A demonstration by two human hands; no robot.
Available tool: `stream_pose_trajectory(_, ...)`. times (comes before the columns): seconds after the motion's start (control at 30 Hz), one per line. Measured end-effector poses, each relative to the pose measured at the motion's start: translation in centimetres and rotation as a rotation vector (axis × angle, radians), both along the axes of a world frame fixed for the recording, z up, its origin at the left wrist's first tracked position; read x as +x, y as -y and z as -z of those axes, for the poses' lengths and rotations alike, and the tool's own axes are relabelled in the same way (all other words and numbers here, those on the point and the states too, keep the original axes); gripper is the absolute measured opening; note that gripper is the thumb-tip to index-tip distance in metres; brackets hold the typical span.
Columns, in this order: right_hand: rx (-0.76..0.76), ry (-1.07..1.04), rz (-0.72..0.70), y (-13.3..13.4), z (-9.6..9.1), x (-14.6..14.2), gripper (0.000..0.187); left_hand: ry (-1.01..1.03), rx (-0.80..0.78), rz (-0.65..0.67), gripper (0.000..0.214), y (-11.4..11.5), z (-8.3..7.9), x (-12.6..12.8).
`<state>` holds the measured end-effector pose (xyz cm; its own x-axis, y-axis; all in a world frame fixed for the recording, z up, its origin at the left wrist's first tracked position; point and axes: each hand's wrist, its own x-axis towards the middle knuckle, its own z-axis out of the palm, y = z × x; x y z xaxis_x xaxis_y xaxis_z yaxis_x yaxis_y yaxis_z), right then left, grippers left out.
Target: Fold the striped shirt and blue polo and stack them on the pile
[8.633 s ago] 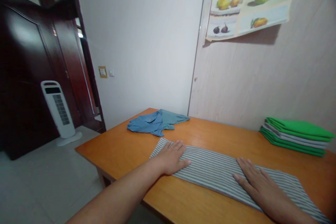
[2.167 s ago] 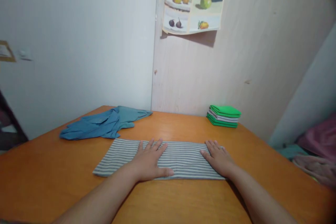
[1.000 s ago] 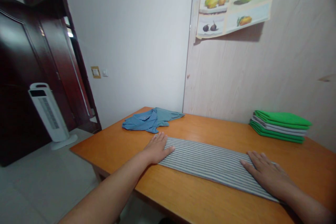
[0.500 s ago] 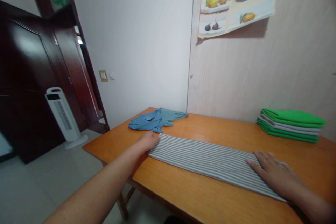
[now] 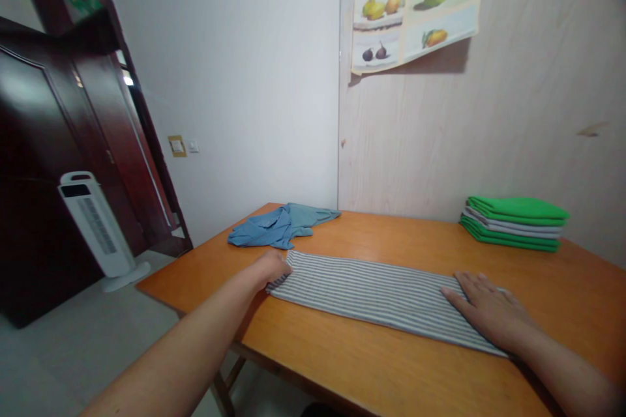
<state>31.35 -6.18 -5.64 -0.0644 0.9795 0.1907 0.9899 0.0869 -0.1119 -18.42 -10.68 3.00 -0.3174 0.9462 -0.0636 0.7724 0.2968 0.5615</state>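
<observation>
A grey-and-white striped cloth [image 5: 372, 290], folded into a long strip, lies across the orange wooden table [image 5: 401, 371]. My left hand [image 5: 270, 267] is at the strip's left end, fingers curled around the edge of the cloth. My right hand [image 5: 486, 311] lies flat with fingers spread on the strip's right end, pressing it down.
A crumpled blue garment [image 5: 278, 225] lies at the table's far left corner. A stack of folded green and grey cloths [image 5: 513, 223] sits at the far right by the wall. A white tower fan [image 5: 98, 228] stands on the floor by a dark wooden door.
My left hand has slid from the middle of the strip out to its left end and closed on the edge. My right hand has stayed flat on the right end.
</observation>
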Motion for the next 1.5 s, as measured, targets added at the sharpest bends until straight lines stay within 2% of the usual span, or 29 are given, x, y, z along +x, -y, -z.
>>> stream_pose_trajectory(0.17,-0.003,0.003,0.0,-0.1,0.1,-0.1,0.089,0.108,0.012,0.022,0.015,0.2,-0.9,0.4)
stream_pose_trajectory(0.37,-0.003,-0.001,0.002,0.4,-0.5,-0.6,0.087,0.136,0.067,0.076,0.017,-0.5,-2.7,1.3)
stream_pose_trajectory(0.57,-0.018,-0.008,0.023,0.7,-1.0,-1.1,0.086,0.095,0.18,0.224,0.014,-0.9,-5.3,5.2)
stream_pose_trajectory(0.7,-0.012,-0.014,0.018,0.7,-1.1,-1.2,0.085,0.027,0.225,0.344,0.018,-1.7,-5.9,8.9)
stream_pose_trajectory(0.83,-0.024,-0.022,0.02,0.9,-1.3,-1.4,0.087,-0.066,0.242,0.446,0.017,-2.3,-5.3,12.5)
stream_pose_trajectory(0.97,-0.038,-0.017,0.025,1.1,-1.6,-1.5,0.086,-0.155,0.222,0.512,0.016,-2.1,-3.6,15.4)
stream_pose_trajectory(1.07,-0.039,-0.019,0.024,1.2,-1.7,-1.6,0.085,-0.204,0.199,0.527,0.016,-1.7,-2.2,16.8)
stream_pose_trajectory(1.17,-0.045,-0.018,0.025,1.2,-1.8,-1.7,0.085,-0.23,0.183,0.531,0.016,-1.4,-1.4,17.1)
stream_pose_trajectory(1.4,-0.049,-0.016,0.029,1.3,-2.0,-1.8,0.085,-0.184,0.188,0.546,0.013,-1.4,-0.8,17.0)
stream_pose_trajectory(1.5,-0.06,-0.009,0.031,1.4,-2.1,-1.9,0.085,-0.097,0.282,0.487,0.02,-2.0,-0.5,16.6)
